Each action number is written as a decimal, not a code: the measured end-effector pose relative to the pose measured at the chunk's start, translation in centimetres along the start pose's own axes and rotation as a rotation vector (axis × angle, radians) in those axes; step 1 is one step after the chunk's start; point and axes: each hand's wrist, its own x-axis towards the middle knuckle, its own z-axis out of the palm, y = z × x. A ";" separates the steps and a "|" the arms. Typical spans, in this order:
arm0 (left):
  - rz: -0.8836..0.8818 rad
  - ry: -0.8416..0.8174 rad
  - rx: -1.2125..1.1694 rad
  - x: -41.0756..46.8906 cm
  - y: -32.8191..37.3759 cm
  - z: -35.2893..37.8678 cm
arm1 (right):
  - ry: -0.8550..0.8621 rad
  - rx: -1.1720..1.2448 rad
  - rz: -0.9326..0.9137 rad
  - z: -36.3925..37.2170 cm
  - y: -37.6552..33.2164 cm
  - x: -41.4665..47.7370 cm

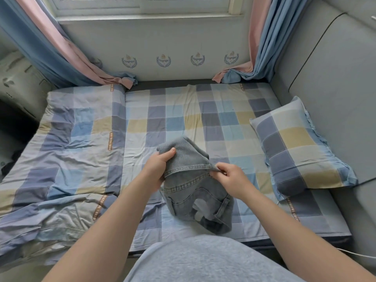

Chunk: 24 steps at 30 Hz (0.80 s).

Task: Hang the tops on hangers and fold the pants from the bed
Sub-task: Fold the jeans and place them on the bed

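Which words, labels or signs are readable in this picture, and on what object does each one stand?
"Voyager": under a small ship, inside each wreath emblem printed in a row on the wall.
Too blurred to read surely: capital letters on the brown strips of the quilt and the sheet.
Unreadable: dark marks on the cardboard box at left.
No text visible on the jeans.
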 end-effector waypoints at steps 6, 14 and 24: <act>0.325 0.202 0.693 -0.4 -1.2 0.1 | 0.205 0.127 0.026 -2.0 -3.5 1.2; 0.248 -0.259 0.760 -2.8 -3.3 3.7 | 0.235 0.481 0.100 -1.2 -6.4 1.6; 0.358 -0.159 0.606 -0.4 -3.6 2.8 | 0.107 0.619 0.057 -1.3 -6.9 0.1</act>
